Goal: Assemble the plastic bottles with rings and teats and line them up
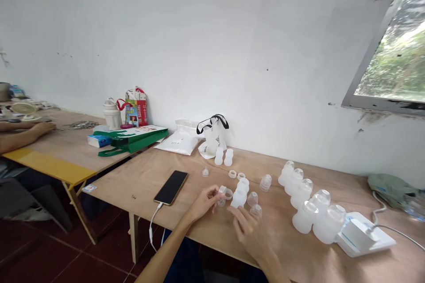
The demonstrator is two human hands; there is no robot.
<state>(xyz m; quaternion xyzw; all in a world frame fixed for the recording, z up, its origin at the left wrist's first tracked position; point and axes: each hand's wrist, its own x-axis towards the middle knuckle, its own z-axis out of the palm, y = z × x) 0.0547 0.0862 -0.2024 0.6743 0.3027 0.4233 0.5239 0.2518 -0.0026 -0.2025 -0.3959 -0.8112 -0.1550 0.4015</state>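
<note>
My left hand (pixel 208 200) has its fingers pinched at a small clear bottle part (pixel 221 196); I cannot make out its exact shape. Right beside that part is a clear ring (pixel 229 193). My right hand (pixel 247 229) reaches in from the lower right with its fingers apart, close to the base of a frosted baby bottle (pixel 239 198). Whether it touches the bottle is unclear. To the right of this bottle are two clear domed caps (pixel 253 198). Behind it lie two loose rings (pixel 241 176), and a clear nipple (pixel 205 171) rests farther left.
Several capped bottles (pixel 302 192) stand in rows at right, beside a white charger (pixel 360 234). A phone (pixel 171 188) with a cable lies at left. Two bottles (pixel 228 157), a white pouch (pixel 212 139) and a plastic bag (pixel 181 139) are by the wall. Another person's arm (pixel 26 132) rests on the far-left table.
</note>
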